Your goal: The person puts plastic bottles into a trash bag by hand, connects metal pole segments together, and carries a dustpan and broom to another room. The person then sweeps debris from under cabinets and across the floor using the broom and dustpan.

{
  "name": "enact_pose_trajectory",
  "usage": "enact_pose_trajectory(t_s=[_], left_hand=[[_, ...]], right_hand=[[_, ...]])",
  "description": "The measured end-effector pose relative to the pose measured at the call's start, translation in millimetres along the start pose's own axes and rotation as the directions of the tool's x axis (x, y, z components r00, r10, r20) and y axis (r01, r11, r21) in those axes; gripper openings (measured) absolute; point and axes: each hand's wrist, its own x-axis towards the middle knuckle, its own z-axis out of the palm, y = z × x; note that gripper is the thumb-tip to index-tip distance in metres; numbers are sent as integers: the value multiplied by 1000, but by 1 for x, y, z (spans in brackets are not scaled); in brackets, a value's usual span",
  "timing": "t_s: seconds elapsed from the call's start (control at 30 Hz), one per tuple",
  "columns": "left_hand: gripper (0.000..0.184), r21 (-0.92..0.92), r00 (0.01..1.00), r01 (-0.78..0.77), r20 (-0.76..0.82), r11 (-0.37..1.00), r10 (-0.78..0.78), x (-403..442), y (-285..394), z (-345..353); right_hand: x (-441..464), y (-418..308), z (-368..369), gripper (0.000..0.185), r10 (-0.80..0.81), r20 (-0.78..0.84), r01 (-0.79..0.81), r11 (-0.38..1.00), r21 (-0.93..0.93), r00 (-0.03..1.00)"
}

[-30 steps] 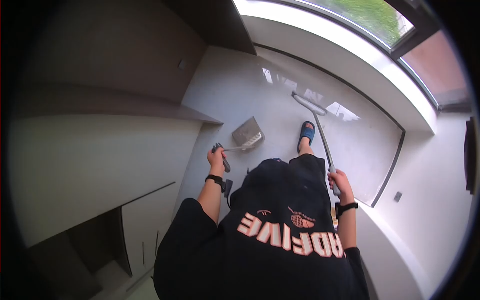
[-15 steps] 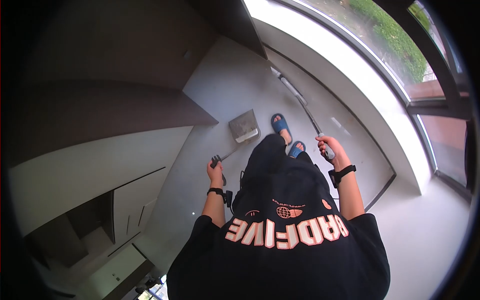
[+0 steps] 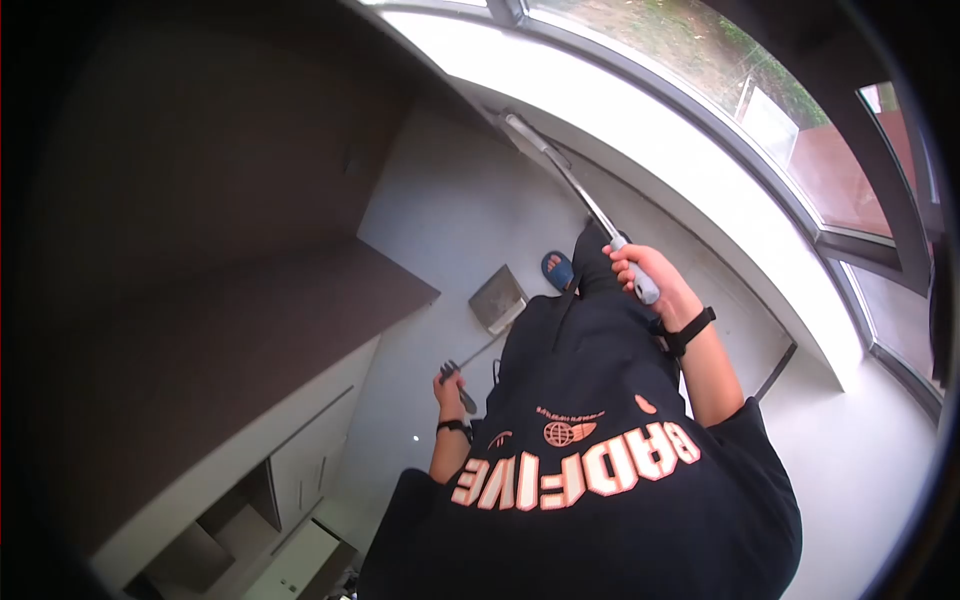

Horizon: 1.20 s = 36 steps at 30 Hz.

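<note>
My right hand (image 3: 648,272) is closed around the grey grip of a long-handled broom (image 3: 582,192). Its metal pole slants away to a pale head near the wall under the window; the bristles cannot be made out. Low on the other side, my left hand (image 3: 449,388) is wrapped round the dark handle of a long-handled dustpan (image 3: 498,300). The grey pan is on or just above the floor, left of a blue slipper (image 3: 557,270) on my foot. My other foot is hidden by my trouser leg.
A dark brown cabinet (image 3: 280,300) reaches out from the left, its corner close to the dustpan. A white ledge (image 3: 640,130) runs beneath the windows on the right. Pale floor (image 3: 430,220) lies between them.
My right hand has risen slightly with the broom, whose head now lies farther up and left. One leg has stepped forward. My view has turned, and the dustpan appears lower and tilted.
</note>
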Motion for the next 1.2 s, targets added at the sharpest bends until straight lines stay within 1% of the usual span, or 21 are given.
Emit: enact_pose_trajectory(t_s=[0.03, 0.1, 0.13, 0.17, 0.23, 0.27, 0.3, 0.37, 0.47, 0.57, 0.63, 0.67, 0.77, 0.83, 0.9, 0.97, 1.0, 1.03, 1.1, 1.17, 1.2], left_hand=[[38, 34, 1000, 0, -5, 999, 0, -9, 7, 0], [37, 108, 998, 54, -40, 993, -50, -13, -8, 7], [37, 86, 998, 42, 49, 995, -46, -1, -9, 9], [36, 61, 997, 76, 29, 995, -78, 4, -14, 10], [33, 9, 989, 144, -10, 989, -144, 9, -16, 11], [29, -81, 983, 170, -56, 982, -174, 1, -23, 8], [28, -116, 978, 199, -35, 973, -205, -4, -18, 7], [8, -90, 968, 172, -169, 981, -186, -15, -20, 13], [29, -206, 979, 178, -57, 962, -193, -22, -19, 14], [31, -214, 988, 107, -87, 971, -128, -32, -39, 10], [38, -192, 983, 79, -147, 978, -108, -55, -34, 14], [39, -200, 980, 66, -173, 978, -102, -68, -35, 15], [43, -247, 973, 44, -209, 968, -97, -84, -49, 16], [43, -277, 965, 31, -244, 960, -101, -93, -49, 18], [42, -269, 964, 45, -242, 962, -113, -101, -44, 14], [41, -256, 961, 53, -250, 965, -119, -110, -34, 14], [40, -247, 959, 54, -258, 967, -119, -114, -26, 21], [39, -234, 958, 57, -262, 971, -119, -116, -21, 24], [38, -197, 956, 18, -282, 980, -75, -119, -21, 26], [37, -166, 954, -4, -295, 986, -46, -122, -23, 24], [37, -151, 954, -6, -296, 988, -39, -126, -19, 23]], right_hand=[[-5, -8, -2, 13, -14, 14, 14, 1000, -5, 1000], [-15, -14, -15, 11, -29, -44, 28, 999, -19, 999], [-13, -18, -17, 9, -99, -35, 98, 995, -31, 995], [-11, -22, -17, 8, -153, -14, 152, 987, -57, 988], [-16, -20, -14, 6, -147, -73, 140, 986, -95, 987], [-19, -21, -14, 6, -144, -102, 132, 985, -113, 984], [-19, -25, -16, 6, -132, -106, 121, 987, -107, 985], [-18, -28, -26, 8, -108, -114, 98, 991, -93, 988], [-5, -22, -52, 9, -144, -79, 138, 987, -80, 986], [17, -46, -43, 10, -96, -71, 92, 994, -50, 993], [40, -67, -29, 11, -34, -19, 35, 998, 51, 999], [54, -76, -24, 12, -40, -12, 41, 997, 61, 999], [88, -101, -7, 13, -105, 45, 106, 994, -18, 993], [125, -119, -2, 13, -74, 136, 71, 997, 26, 988], [149, -139, 7, 10, -86, 188, 84, 996, 20, 978], [173, -155, 4, 7, -109, 221, 144, 978, -150, 969], [181, -161, 4, 6, -101, 117, 124, 970, -210, 988], [199, -157, -3, 9, -170, 18, 166, 922, -349, 985], [218, -142, -23, 11, -192, -187, 33, 778, -628, 963], [249, -124, -38, 16, -218, -311, -118, 613, -781, 925], [252, -118, -42, 21, -298, -304, -49, 636, -770, 905]])
